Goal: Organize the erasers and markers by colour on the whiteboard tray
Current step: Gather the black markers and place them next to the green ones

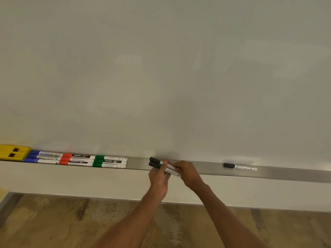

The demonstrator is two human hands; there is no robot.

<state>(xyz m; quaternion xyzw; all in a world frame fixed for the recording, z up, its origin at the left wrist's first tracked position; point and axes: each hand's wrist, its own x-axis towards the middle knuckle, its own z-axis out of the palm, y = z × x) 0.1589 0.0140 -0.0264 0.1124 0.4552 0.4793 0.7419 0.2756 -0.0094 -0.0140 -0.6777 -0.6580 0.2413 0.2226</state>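
Two black markers [161, 165] pinched by left hand [158, 176] and right hand [188, 173], above tray [206, 168]

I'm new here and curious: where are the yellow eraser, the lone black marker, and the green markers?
yellow eraser [12, 152]: head view, top face.
lone black marker [240, 166]: head view, mid-barrel.
green markers [111, 161]: head view, middle marker's barrel.

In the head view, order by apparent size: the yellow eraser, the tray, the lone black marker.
1. Tray
2. Yellow eraser, partly cut off at the frame edge
3. Lone black marker, clearly smallest
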